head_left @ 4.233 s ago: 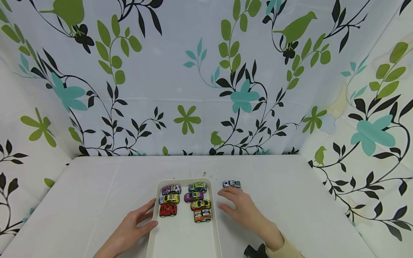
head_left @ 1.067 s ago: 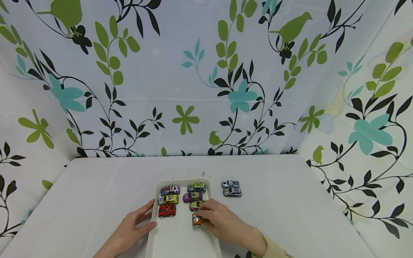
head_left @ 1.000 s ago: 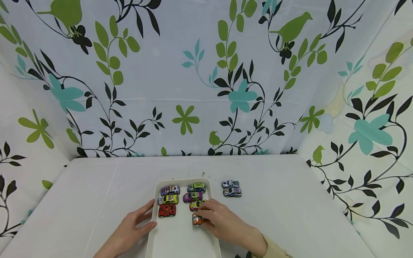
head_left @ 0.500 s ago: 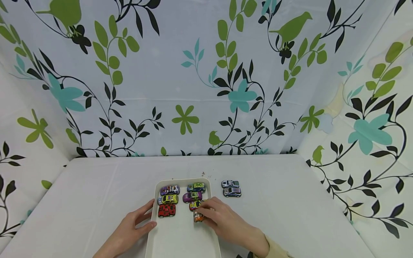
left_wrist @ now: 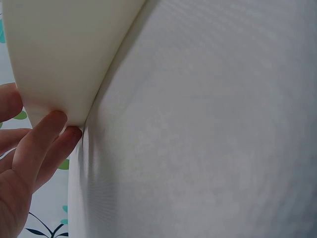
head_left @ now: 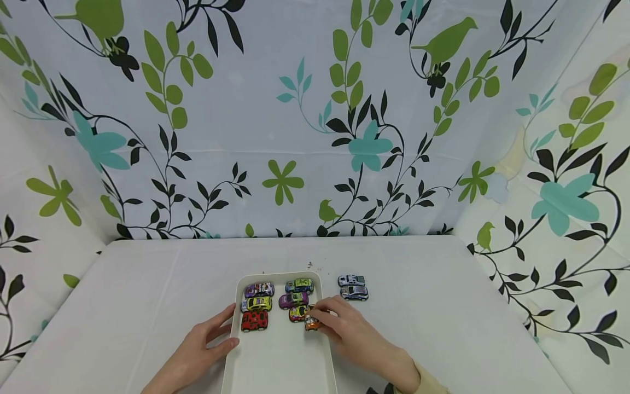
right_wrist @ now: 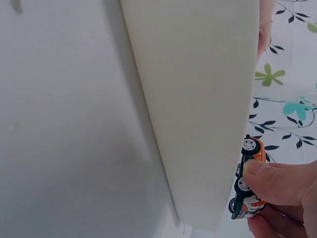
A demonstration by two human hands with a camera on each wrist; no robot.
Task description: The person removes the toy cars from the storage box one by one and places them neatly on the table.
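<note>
My right hand (head_left: 356, 336) pinches an orange toy car (head_left: 312, 324) at the right side of the white tray (head_left: 275, 372). In the right wrist view the orange car shows its wheels above the rim, with the thumb on its underside. Fingers of my left hand (head_left: 199, 342) touch the tray's left wall from outside, seen close in the left wrist view. Inside the tray, a yellow-red car (head_left: 297, 313), a purple car (head_left: 293, 300) and a green car (head_left: 299, 285) form the right column. Along the left stand a purple-white car (head_left: 259, 290), a yellow car (head_left: 256, 304) and a red car (head_left: 254, 321).
Two silvery toy cars, the rear one (head_left: 351, 280) and the front one (head_left: 354, 293), stand side by side on the white table (head_left: 443, 317) right of the tray. Patterned cloth (head_left: 221, 137) closes off the back and sides. A dark object (head_left: 386, 389) shows beside the right sleeve.
My right hand moves from the silvery cars into the tray and takes the orange car. In the last half second it shifts that car right and away from me. The left hand stays put.
</note>
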